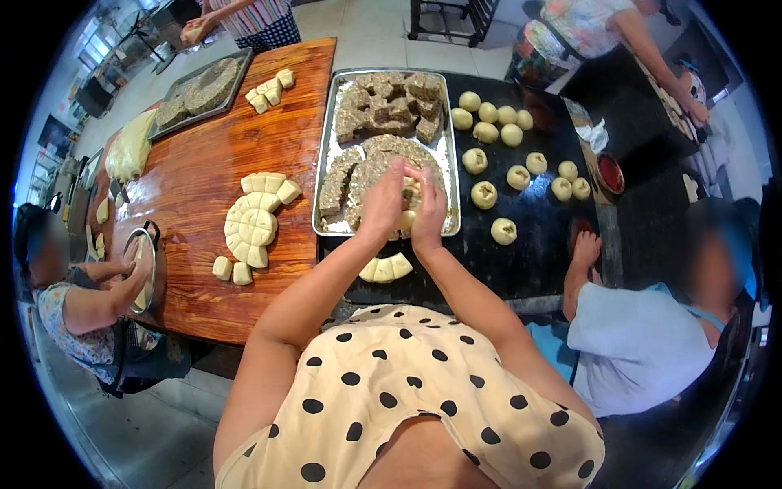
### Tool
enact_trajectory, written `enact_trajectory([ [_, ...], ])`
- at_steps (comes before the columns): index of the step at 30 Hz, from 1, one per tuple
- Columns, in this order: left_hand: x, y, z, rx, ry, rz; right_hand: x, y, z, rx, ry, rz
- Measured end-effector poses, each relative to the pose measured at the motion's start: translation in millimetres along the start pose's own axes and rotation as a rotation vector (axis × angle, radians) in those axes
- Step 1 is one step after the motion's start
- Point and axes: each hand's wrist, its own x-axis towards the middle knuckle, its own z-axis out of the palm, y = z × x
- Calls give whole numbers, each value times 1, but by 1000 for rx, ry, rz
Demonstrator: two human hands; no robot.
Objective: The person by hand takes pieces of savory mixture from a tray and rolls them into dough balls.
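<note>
My left hand (383, 205) and my right hand (428, 213) are cupped together around a piece of dough (407, 220), with what looks like speckled filling in it. Fingers and palms hide much of the dough. They hold it over the near part of a metal tray (387, 72). Thick chunks of speckled brown filling (352, 124) lie in the tray, with a large mound (391, 151) just beyond my fingers. Below my wrists, a curved row of pale dough pieces (386, 268) rests on the black work surface.
Several round filled dough balls (504, 231) sit on the black surface to the right. Cut dough pieces (251, 228) lie on the wooden table (285, 155) at left. A co-worker's hand (585, 247) works at right; another person kneads in a metal basin (157, 277) at left.
</note>
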Motion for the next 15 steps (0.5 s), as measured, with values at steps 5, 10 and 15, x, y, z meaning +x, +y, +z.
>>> enact_trajectory([
  [5, -4, 10, 15, -720, 37, -229, 7, 0, -7, 430, 121, 149],
  [10, -30, -29, 26, -384, 191, -43, -13, 13, 4, -86, 197, -115],
  [15, -24, -24, 23, -78, 150, 151, -7, 30, 5, -86, 219, -254],
])
